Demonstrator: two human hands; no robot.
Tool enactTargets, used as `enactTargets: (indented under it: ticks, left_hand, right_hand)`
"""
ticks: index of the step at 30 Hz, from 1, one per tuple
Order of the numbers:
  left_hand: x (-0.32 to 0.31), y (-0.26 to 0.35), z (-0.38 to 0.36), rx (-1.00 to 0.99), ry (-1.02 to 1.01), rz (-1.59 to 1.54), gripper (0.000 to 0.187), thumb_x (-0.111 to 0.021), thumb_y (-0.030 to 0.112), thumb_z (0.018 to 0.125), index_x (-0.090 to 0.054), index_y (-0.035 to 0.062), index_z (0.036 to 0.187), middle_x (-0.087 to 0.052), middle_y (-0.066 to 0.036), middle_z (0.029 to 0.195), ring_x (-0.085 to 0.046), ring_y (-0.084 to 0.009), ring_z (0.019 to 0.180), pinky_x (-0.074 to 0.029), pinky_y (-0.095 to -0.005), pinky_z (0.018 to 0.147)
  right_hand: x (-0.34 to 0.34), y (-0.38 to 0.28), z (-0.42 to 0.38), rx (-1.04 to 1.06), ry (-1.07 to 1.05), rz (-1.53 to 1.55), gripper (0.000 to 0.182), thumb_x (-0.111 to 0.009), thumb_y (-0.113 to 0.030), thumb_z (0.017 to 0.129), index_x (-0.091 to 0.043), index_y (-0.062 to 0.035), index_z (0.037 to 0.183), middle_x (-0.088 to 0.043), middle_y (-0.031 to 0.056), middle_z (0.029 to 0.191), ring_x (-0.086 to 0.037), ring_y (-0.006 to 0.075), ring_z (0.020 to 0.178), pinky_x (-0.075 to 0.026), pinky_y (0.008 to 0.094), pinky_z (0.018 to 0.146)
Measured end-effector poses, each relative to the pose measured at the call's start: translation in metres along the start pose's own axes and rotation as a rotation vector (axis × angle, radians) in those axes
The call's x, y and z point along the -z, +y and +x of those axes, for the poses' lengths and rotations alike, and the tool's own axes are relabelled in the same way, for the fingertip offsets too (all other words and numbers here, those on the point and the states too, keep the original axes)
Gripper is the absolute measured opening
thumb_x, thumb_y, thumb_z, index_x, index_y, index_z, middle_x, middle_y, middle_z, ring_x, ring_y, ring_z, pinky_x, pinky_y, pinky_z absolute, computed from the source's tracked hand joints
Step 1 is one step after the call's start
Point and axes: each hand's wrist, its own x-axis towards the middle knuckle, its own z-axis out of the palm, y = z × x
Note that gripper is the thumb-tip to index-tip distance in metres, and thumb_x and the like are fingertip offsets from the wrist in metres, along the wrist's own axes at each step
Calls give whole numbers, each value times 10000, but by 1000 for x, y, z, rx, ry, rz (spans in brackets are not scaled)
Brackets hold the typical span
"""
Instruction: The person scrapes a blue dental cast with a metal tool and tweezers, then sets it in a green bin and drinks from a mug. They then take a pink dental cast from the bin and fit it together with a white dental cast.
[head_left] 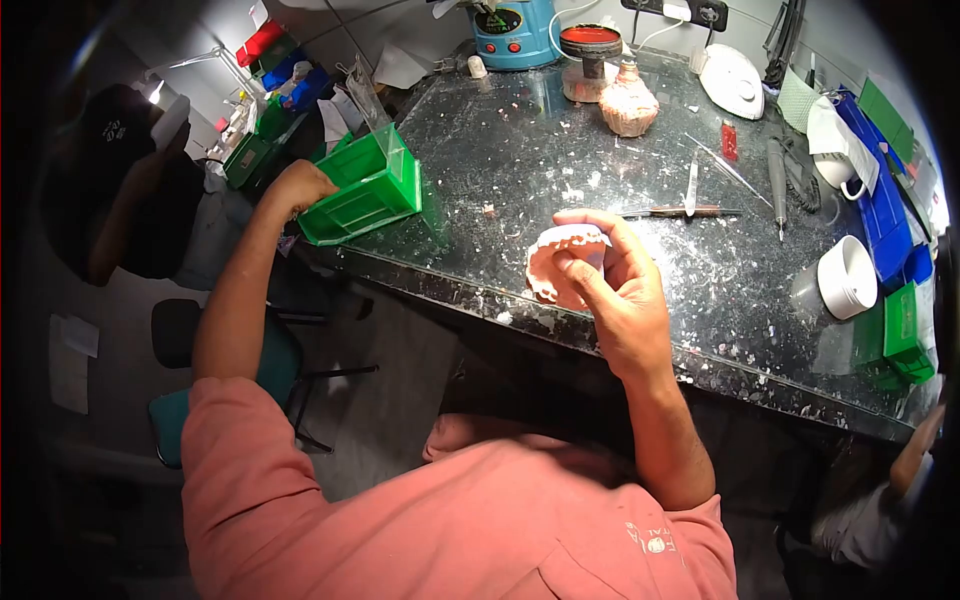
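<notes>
Between the thumb and fingers of my right hand (625, 285) is a pink denture base (545, 275), a curved arch with a scalloped rim. It is held up near the bench's front edge, and part of it is hidden by my thumb. My left hand (300, 188) is closed on the near left end of a green plastic bin (375, 205), its fingertips partly hidden at the rim. The bin sits at the left corner of the bench, and its contents cannot be made out. Behind my right hand lie a dark-handled tool (665, 211) and a small pale-bladed knife (691, 185).
On the dark, speckled bench (490, 170) stand a blue device (512, 35), a pot of red material (590, 42) and a pinkish lump (628, 103). A handpiece (777, 180) and white cup (847, 277) are at right. Another person (130, 180) is at left.
</notes>
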Motion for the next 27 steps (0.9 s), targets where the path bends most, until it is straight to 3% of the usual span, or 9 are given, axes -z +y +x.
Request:
enactTargets:
  ticks: [2, 11, 14, 16, 18, 20, 22, 26, 27]
  left_hand:
    - [-2, 13, -6, 49, 3, -1, 229, -750, 178, 774, -743, -40, 842, -697, -75, 690, -622, -127, 597, -499, -291, 606]
    - [-6, 29, -29, -145, 207, 39, 182, -775, 181, 767, -694, 18, 777, -674, -44, 723, -617, -98, 651, -470, -271, 595]
    - [-9, 20, -35, -203, 276, -284, 220, -781, 150, 783, -655, -5, 876, -696, -81, 745, -641, -111, 687, -472, -245, 609]
    - [-14, 15, -40, -374, 457, -544, 208, -743, 91, 820, -613, 7, 959, -707, -87, 808, -654, -103, 729, -469, -219, 624]
    - [-18, 16, -46, -363, 503, -588, 205, -721, 89, 860, -609, 6, 1010, -713, -94, 881, -667, -112, 768, -477, -222, 657]
    - [-22, 22, -55, -385, 582, -671, 247, -705, 131, 903, -586, -18, 1061, -704, -118, 915, -680, -143, 846, -517, -251, 778]
    - [-22, 25, -59, -417, 621, -759, 251, -700, 127, 906, -585, -21, 1073, -702, -121, 939, -684, -154, 862, -523, -265, 803]
    - [-16, 55, -83, -550, 698, -993, 257, -687, 118, 913, -582, -28, 1097, -694, -130, 1006, -692, -188, 904, -536, -301, 854]
    - [-13, 63, -88, -613, 717, -983, 234, -704, 93, 896, -591, -16, 1070, -703, -147, 998, -696, -214, 934, -551, -320, 878]
  right_hand:
    - [1, -1, -1, -14, -5, 16, 339, -555, 56, 924, -529, -22, 1253, -617, 71, 1121, -604, 114, 1036, -527, 264, 879]
    - [1, -1, -1, 0, 19, -49, 320, -567, 43, 933, -537, -30, 1243, -624, 68, 1096, -616, 121, 1012, -539, 264, 855]
    - [2, -4, -2, 2, 53, -54, 307, -578, 32, 937, -543, -33, 1235, -627, 65, 1077, -619, 124, 1000, -543, 264, 837]
    - [3, -4, -1, -15, 63, -59, 297, -586, 23, 939, -547, -36, 1227, -627, 63, 1068, -621, 125, 991, -546, 264, 817]
    - [4, -2, 0, -2, 75, -109, 290, -591, 23, 937, -553, -38, 1217, -627, 65, 1064, -620, 123, 989, -542, 263, 821]
    - [3, 1, 1, 5, 62, -125, 298, -587, 27, 937, -536, -34, 1224, -623, 68, 1077, -615, 123, 990, -535, 267, 837]
    - [2, 6, 3, 100, 110, -106, 316, -577, 36, 936, -511, -30, 1238, -617, 72, 1095, -612, 128, 1001, -529, 268, 853]
    - [-2, -12, 8, 50, 114, -257, 340, -548, 58, 937, -487, -21, 1262, -614, 78, 1110, -620, 147, 1014, -531, 296, 858]
    - [-5, -22, 9, 20, 92, -313, 303, -591, 26, 914, -553, -22, 1211, -644, 90, 1070, -635, 149, 987, -528, 300, 842]
